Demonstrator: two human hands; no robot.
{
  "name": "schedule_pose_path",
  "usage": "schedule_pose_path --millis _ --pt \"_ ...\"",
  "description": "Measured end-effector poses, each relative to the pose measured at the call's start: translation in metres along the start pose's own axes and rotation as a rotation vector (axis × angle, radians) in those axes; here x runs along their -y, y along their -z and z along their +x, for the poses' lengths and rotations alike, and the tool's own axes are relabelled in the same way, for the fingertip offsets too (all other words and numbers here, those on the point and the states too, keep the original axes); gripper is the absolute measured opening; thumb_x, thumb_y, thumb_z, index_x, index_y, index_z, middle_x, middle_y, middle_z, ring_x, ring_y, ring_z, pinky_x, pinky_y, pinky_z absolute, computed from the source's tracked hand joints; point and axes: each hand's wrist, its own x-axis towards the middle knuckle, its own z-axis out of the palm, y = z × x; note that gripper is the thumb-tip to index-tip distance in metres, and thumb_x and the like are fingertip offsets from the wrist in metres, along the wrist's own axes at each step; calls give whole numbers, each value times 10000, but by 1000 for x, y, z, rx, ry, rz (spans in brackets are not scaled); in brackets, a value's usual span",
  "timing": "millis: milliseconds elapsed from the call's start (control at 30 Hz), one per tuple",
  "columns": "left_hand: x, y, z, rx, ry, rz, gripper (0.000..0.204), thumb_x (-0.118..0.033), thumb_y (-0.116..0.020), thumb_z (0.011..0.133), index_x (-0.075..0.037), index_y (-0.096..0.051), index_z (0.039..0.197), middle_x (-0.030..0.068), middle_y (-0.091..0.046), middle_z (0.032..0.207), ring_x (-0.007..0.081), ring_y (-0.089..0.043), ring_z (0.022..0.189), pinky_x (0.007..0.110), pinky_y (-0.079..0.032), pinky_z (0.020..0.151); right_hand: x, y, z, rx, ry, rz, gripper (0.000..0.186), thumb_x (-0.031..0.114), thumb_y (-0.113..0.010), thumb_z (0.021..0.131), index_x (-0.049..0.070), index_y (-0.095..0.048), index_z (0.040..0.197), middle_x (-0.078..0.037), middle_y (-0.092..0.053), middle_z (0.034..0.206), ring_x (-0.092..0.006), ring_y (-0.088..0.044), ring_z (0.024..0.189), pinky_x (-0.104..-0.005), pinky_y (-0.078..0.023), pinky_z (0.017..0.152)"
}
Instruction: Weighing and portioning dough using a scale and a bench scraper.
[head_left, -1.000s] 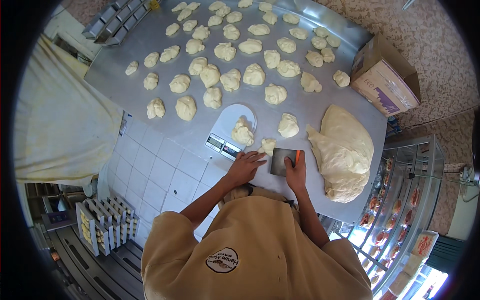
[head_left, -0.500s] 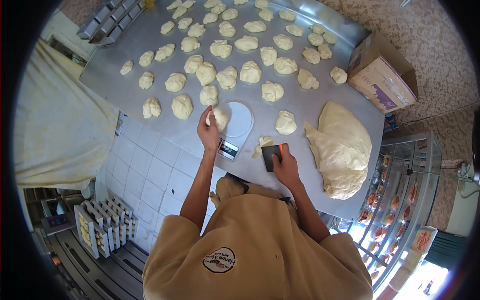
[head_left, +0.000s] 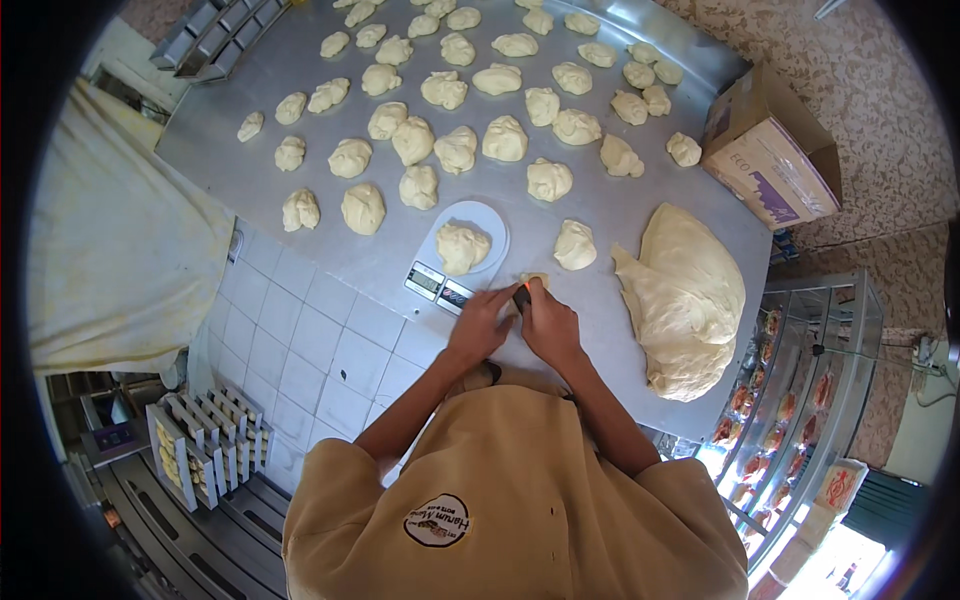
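A lump of dough [head_left: 463, 248] rests on the round white plate of a digital kitchen scale [head_left: 425, 281], with no hand on it. Just right of the scale, my right hand [head_left: 550, 328] grips a dark dough scraper [head_left: 521, 297], seen nearly edge-on. My left hand [head_left: 480, 325] meets it there, fingers drawn together at the scraper's edge; what they pinch, if anything, is hidden. A small scrap of dough [head_left: 537, 278] shows just beyond my fingertips. One loose dough piece [head_left: 574, 245] lies farther right, beside a large dough mass [head_left: 690, 300].
Many dough pieces [head_left: 442, 90] are spread over the metal table [head_left: 330, 255]. An opened cardboard box [head_left: 770, 165] stands at its right edge, metal pans [head_left: 215, 40] at the far left. Trays [head_left: 210, 450] stand lower left; a glass-sided rack [head_left: 800, 380] stands right.
My left hand has let go of the dough lump, now on the scale, and moved right to the scraper. The scraper has turned edge-on and shifted slightly left with my right hand.
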Motion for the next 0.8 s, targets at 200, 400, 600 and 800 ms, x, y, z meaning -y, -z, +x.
schedule_pose_path --millis 200,400,600,800 --pt "-15 4 18 26 359 -32 383 -103 -744 844 -84 -711 1225 96 -743 991 248 -634 843 319 -501 795 8 -19 30 -126 -258 83 273 109 -578 918 47 -454 1154 -199 -661 852 -422 -629 667 -510 -487 610" --pt "-36 61 41 -392 155 -155 172 -131 -736 871 -63 -785 1022 98 -758 953 237 -656 819 323 -517 773 -2 10 24 -249 -344 442 254 89 -563 939 31 -449 1158 -198 -646 826 -389 -609 653 -490 -476 613" --pt "-11 89 59 -652 190 -213 214 -97 -711 906 -11 -752 1097 99 -752 1050 213 -658 888 302 -521 816 -12 28 0 -356 -372 517 230 75 -559 950 31 -444 1144 -196 -633 813 -355 -590 654 -469 -468 617" --pt "-24 79 58 -690 233 -261 255 -86 -711 901 17 -731 1134 111 -740 1111 208 -659 939 287 -522 849 -19 26 -15 -349 -411 531 219 67 -561 950 35 -444 1132 -191 -632 810 -345 -577 644 -461 -465 613"
